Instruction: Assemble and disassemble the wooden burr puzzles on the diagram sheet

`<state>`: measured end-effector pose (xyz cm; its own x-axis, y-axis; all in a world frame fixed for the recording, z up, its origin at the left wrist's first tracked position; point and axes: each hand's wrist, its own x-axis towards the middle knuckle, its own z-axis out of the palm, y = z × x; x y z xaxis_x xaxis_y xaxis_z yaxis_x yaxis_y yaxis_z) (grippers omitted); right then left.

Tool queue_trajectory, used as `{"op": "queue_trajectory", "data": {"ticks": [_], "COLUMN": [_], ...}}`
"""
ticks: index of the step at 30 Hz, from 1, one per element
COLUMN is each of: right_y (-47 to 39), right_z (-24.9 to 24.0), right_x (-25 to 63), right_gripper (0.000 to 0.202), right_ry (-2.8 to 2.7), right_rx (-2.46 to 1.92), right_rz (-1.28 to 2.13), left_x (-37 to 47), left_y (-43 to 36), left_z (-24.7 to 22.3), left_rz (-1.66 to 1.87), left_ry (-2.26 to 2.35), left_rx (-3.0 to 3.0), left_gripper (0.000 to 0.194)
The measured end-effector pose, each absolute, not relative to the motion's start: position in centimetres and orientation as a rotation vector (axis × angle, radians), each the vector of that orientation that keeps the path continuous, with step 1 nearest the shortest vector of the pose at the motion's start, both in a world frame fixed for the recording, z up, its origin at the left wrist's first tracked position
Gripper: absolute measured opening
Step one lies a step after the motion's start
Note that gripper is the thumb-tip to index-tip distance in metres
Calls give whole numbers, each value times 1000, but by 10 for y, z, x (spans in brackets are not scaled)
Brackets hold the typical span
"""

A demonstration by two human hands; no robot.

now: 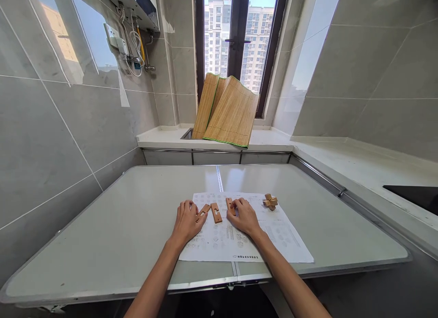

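Observation:
My left hand (pixel 187 221) rests on the printed paper sheet (pixel 219 249) with its fingers curled. Between its thumb and fingers lies a slanted, notched wooden puzzle piece (pixel 205 209), partly covered by the hand. A second flat wooden piece (pixel 216 213) with a cut-out in its side lies on the sheet between my hands, touched by neither. My right hand (pixel 243 216) bends its fingers over a third wooden piece (pixel 229 202), whose lower part is hidden. Beyond that hand, an assembled wooden burr puzzle (pixel 270 201) sits near the sheet's right edge.
The sheet lies on a white folding table (pixel 119 236) with a metal centre seam. Behind it, a folded bamboo mat (pixel 232 112) leans before the window on a white counter (pixel 164 135). Tiled walls stand on both sides; a water heater (pixel 137 7) hangs upper left.

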<state>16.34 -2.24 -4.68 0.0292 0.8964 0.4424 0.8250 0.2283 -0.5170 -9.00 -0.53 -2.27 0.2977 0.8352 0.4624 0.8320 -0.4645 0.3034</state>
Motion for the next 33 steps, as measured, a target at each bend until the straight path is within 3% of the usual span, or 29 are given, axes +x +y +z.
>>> {"op": "queue_trajectory", "data": {"ticks": [10, 18, 27, 33], "right_y": [-23, -34, -42, -44], "right_z": [-48, -33, -27, -26], "right_x": [164, 150, 139, 141], "right_gripper": [14, 32, 38, 43], "right_ry": [-1808, -1714, -1692, -1736], "right_rx": [-1541, -1462, -1183, -1156], "right_rz": [172, 308, 485, 420], "left_x": [-83, -64, -52, -53], "left_y": [-10, -24, -24, -21], "left_z": [-13, 2, -5, -9], "left_rz": [999, 928, 831, 830], "left_ry": [1511, 1189, 1058, 1002], "left_rx": [2492, 1949, 1781, 1724], "left_gripper": [36, 45, 51, 51]}}
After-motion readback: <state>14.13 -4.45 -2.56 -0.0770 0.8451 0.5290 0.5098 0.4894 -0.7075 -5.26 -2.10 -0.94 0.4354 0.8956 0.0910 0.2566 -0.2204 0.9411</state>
